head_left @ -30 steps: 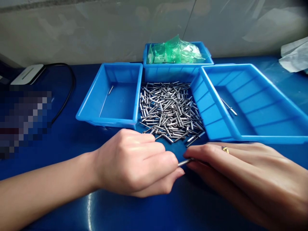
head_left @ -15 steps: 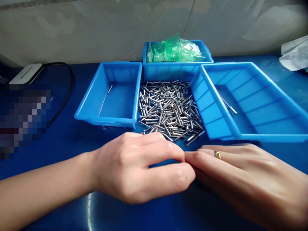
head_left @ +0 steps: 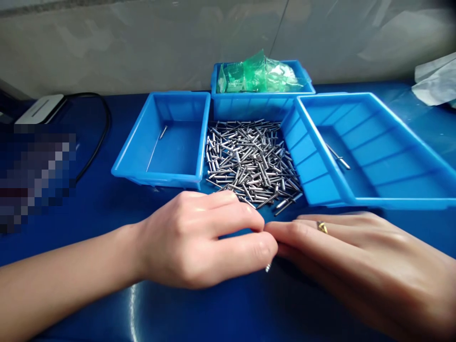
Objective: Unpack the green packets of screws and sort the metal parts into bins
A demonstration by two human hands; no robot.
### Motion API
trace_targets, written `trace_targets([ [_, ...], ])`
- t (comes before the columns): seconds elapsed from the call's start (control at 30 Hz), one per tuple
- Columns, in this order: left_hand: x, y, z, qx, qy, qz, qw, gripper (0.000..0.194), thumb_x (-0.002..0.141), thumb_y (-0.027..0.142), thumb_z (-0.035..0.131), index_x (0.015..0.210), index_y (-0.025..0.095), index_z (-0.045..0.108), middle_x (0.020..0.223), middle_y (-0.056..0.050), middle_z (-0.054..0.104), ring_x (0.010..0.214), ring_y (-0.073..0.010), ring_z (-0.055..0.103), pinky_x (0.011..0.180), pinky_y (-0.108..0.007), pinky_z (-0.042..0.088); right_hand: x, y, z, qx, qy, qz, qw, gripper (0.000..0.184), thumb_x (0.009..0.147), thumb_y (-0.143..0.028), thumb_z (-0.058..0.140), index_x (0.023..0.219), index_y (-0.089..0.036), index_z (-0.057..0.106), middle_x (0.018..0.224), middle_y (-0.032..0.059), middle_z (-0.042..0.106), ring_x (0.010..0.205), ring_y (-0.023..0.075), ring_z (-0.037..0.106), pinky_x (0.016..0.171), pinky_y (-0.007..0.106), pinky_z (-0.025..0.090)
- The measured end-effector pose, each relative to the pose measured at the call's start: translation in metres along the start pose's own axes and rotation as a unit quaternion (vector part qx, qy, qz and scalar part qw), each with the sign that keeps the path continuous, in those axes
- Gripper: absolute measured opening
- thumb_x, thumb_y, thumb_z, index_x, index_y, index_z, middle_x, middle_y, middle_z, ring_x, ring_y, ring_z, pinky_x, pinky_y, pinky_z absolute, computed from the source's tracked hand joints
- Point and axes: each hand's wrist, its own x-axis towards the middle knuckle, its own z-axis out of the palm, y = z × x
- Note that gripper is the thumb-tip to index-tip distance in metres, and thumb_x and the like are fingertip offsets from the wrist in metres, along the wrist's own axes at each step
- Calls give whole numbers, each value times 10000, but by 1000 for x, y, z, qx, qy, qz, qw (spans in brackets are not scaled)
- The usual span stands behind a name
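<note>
My left hand (head_left: 203,242) is closed in a pinch, its thumb and forefinger pressed together. The threaded end of a screw (head_left: 268,267) pokes out below the thumb; the rest of it is hidden. Touching those fingertips is my right hand (head_left: 349,251), which wears a ring and is also closed; whatever its fingers hold is hidden. Just beyond both hands lies a mixed pile of screws and rivets (head_left: 249,161). One screw (head_left: 163,132) is in the left blue bin (head_left: 160,178), and a single rivet (head_left: 338,157) rests in the right blue bin (head_left: 392,203).
Behind the pile stands another blue bin (head_left: 249,103) with green plastic bags (head_left: 254,73) in it. At the left are a white device (head_left: 39,110), a black cable (head_left: 101,137) and a pixelated patch. White crumpled material (head_left: 434,78) lies at the far right.
My left hand's fingertips have shifted slightly left, and the right fingertips have followed. The screw's threaded end now shows below the left thumb. Bins and pile stay put.
</note>
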Motion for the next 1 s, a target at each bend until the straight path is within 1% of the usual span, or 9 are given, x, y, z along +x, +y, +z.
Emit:
trace_targets([
  [0.1,1,1,0,2,-3,19,1000,295,1302,191,748,1084,272,930,966,16,911,774,-162,819,727,-274,709,6,-2,-3,-13,6,-17,1000,515,1445,-237,261,1112,-254,654,828,-66,661,577,105,634,565,290,437],
  [0.2,5,2,-5,1,2,38,999,334,1303,163,708,1075,255,934,926,23,915,746,-163,838,653,-290,694,14,-4,-10,-39,-5,-37,999,640,1454,-267,217,1003,-234,670,767,-64,653,534,84,634,520,271,435],
  [0.3,9,4,-15,-24,-50,27,998,368,1318,107,645,1122,213,938,1028,-9,976,873,-177,931,776,-277,764,16,-3,-13,-56,-15,-46,997,616,1453,-254,316,949,-234,670,743,-57,687,516,79,664,515,262,460],
  [0.37,10,4,-21,-22,-101,5,995,363,1334,97,625,1169,199,931,1109,-29,1006,995,-191,974,899,-280,792,13,-2,-12,-76,7,-43,996,543,1439,-225,369,975,-253,649,776,-40,734,548,104,701,545,290,481],
  [0.43,10,5,-24,-3,-100,-10,995,353,1333,99,642,1131,213,908,1041,-10,992,899,-174,937,833,-283,765,9,-2,-8,-77,15,-31,996,465,1429,-209,383,1037,-272,626,824,-34,752,586,126,709,571,317,479],
  [0.57,11,6,-20,52,-93,-7,994,424,1320,87,629,990,226,854,848,20,876,660,-149,750,603,-317,586,7,-3,-3,-49,4,-3,999,428,1448,-294,374,1087,-284,603,827,-62,661,578,122,628,559,341,420],
  [0.7,12,5,-16,58,-99,-1,993,503,1335,76,567,937,214,842,833,15,836,667,-147,749,599,-317,571,11,-4,-7,-51,-25,-23,998,520,1426,-199,346,977,-263,601,772,-73,581,552,90,556,533,307,399],
  [0.83,12,3,-15,70,-94,1,993,512,1351,94,569,937,208,848,837,11,842,664,-144,754,593,-304,561,5,-3,-8,-57,-19,-28,998,466,1389,-130,361,1007,-266,589,779,-81,564,563,91,537,534,297,395],
  [1.0,11,5,-12,73,-71,-15,995,500,1336,121,603,900,179,842,807,-4,840,656,-160,770,609,-325,580,-1,1,-4,-82,34,-17,996,396,1412,-205,406,1060,-302,558,834,-42,720,577,138,631,558,341,441],
])
